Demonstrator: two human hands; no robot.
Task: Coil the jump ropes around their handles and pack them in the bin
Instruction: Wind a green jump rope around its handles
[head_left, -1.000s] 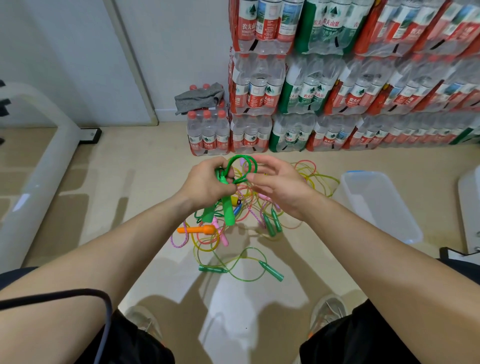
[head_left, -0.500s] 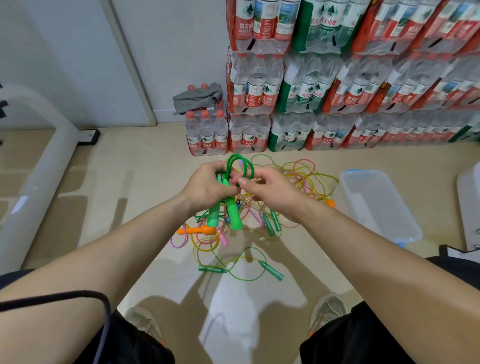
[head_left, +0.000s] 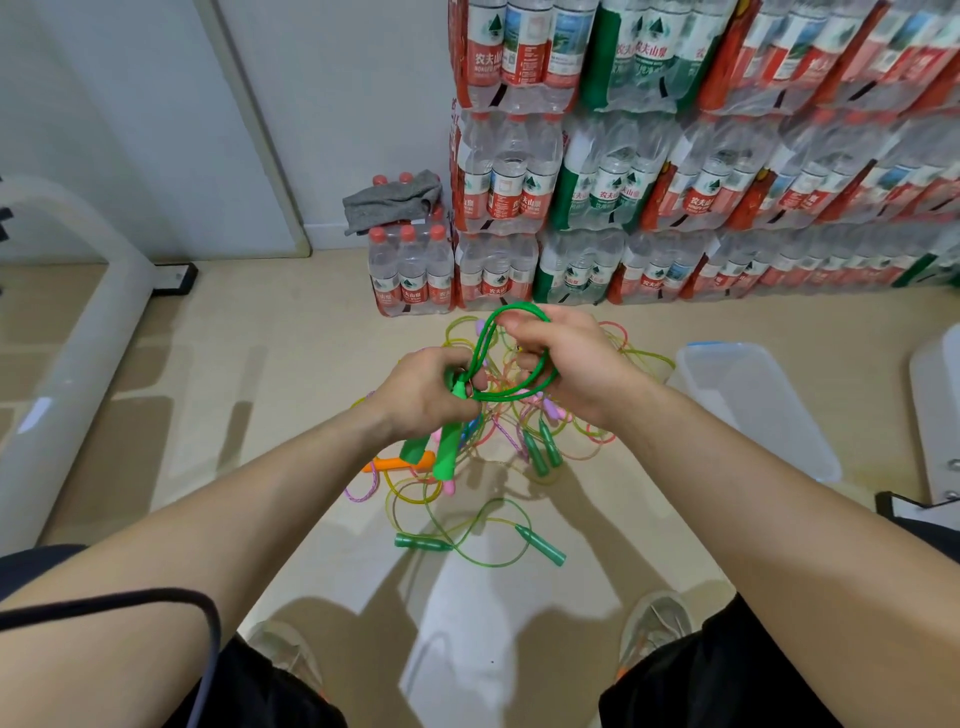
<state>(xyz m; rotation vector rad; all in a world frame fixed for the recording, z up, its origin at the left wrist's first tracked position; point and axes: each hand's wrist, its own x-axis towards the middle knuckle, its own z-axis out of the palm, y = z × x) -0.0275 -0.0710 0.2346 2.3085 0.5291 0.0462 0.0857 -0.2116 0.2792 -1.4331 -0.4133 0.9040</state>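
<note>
Left hand (head_left: 423, 392): fingers curled round two bright green plastic jump-rope handles (head_left: 445, 451), above the tangled pile of coloured jump ropes (head_left: 537, 452).
Green rope cord (head_left: 517, 307): looped between both hands.
Right hand (head_left: 576, 364): fingers pinching that loop.
Clear plastic bin (head_left: 769, 415): right of the pile.

L hand (head_left: 421, 395) + R hand (head_left: 571, 364) w/ held rope (head_left: 447, 453) over rope pile (head_left: 537, 454) on floor (head_left: 260, 364) | bin (head_left: 753, 410) R of pile | bottle packs (head_left: 649, 197) behind | cloth (head_left: 395, 200) atop L pack (head_left: 410, 278)
</note>
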